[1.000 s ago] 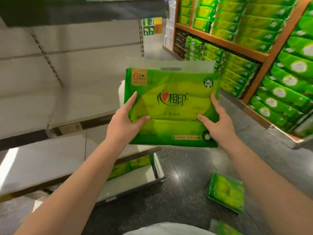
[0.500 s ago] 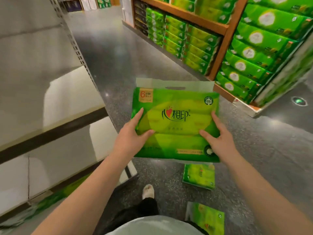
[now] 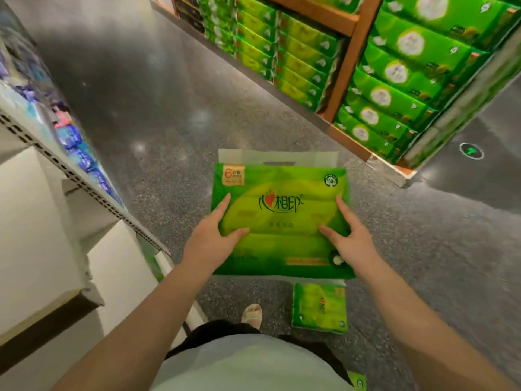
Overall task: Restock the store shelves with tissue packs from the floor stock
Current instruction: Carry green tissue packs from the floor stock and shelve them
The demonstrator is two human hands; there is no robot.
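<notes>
A green tissue pack (image 3: 282, 210) with a white handle flap at its top is held flat in front of me, above the aisle floor. My left hand (image 3: 210, 244) grips its left edge, thumb on the front face. My right hand (image 3: 353, 244) grips its right edge in the same way. A second green tissue pack (image 3: 320, 307) lies on the floor just below the held one. The corner of a third pack (image 3: 358, 382) shows at the bottom edge. White shelves (image 3: 36, 249) stand to my left.
A wooden rack (image 3: 345, 60) stacked with green tissue packs fills the upper right. Blue and purple goods (image 3: 73, 142) sit on the far part of the left shelving. My foot (image 3: 252, 316) stands on the dark speckled floor. A green floor light (image 3: 471, 150) glows at right.
My view has swung right and down, away from the white shelves toward the aisle floor. The held pack now sits lower in view, and both hands keep the same grip.
</notes>
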